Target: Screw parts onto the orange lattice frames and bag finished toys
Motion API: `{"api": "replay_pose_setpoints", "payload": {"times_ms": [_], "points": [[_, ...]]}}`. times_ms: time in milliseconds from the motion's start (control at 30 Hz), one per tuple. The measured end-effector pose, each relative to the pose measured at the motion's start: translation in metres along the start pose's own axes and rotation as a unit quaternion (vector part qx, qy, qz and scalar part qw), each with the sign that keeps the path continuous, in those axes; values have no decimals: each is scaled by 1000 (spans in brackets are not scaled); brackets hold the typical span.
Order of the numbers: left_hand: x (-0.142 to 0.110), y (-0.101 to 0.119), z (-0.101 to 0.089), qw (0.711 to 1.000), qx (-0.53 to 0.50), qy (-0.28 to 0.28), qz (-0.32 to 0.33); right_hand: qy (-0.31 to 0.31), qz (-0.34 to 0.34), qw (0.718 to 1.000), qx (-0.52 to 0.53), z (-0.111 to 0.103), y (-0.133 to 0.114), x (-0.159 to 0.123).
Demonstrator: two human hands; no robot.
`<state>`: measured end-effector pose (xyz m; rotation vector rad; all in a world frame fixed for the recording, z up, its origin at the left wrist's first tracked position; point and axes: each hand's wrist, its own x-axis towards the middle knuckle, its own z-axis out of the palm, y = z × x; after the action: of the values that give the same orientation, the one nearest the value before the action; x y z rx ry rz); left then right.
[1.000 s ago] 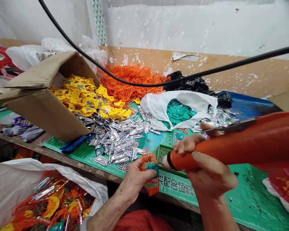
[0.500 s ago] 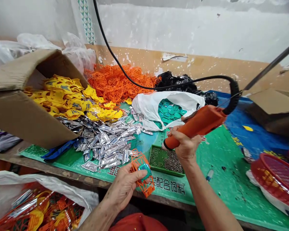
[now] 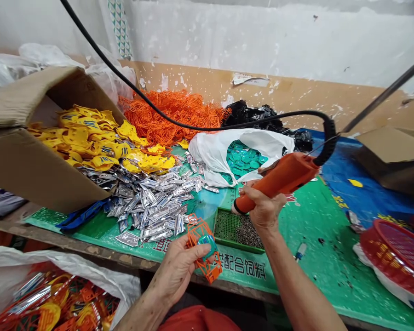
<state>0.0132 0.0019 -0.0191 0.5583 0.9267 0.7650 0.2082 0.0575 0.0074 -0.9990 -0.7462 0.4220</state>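
Note:
My left hand (image 3: 179,269) is closed on an orange lattice piece (image 3: 202,250) with a small teal part (image 3: 207,241) set on it, held just in front of the table edge. My right hand (image 3: 264,207) grips an orange electric screwdriver (image 3: 279,179) whose tip points down-left over a green screw tray (image 3: 236,227) holding small dark screws. A black coiled cable (image 3: 326,133) runs up from the tool's rear.
A tipped cardboard box (image 3: 31,156) spills yellow parts (image 3: 100,142). Silver pieces (image 3: 152,202), orange lattices (image 3: 172,112), black parts (image 3: 251,115) and a white bag of teal parts (image 3: 243,156) crowd the green mat (image 3: 317,257). A red basket (image 3: 395,257) sits right; a bag of finished pieces (image 3: 55,299) lower left.
The screwdriver moved away from the camera and now hovers over the screw tray. The view shifted left slightly. My left hand keeps the lattice piece in about the same spot.

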Motion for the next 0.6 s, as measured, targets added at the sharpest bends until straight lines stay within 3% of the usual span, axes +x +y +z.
{"api": "replay_pose_setpoints", "payload": {"times_ms": [600], "points": [[-1,0,1,1000,-6,-8,-2,-2,-18,1000,-10,-2,0,-2]]}}
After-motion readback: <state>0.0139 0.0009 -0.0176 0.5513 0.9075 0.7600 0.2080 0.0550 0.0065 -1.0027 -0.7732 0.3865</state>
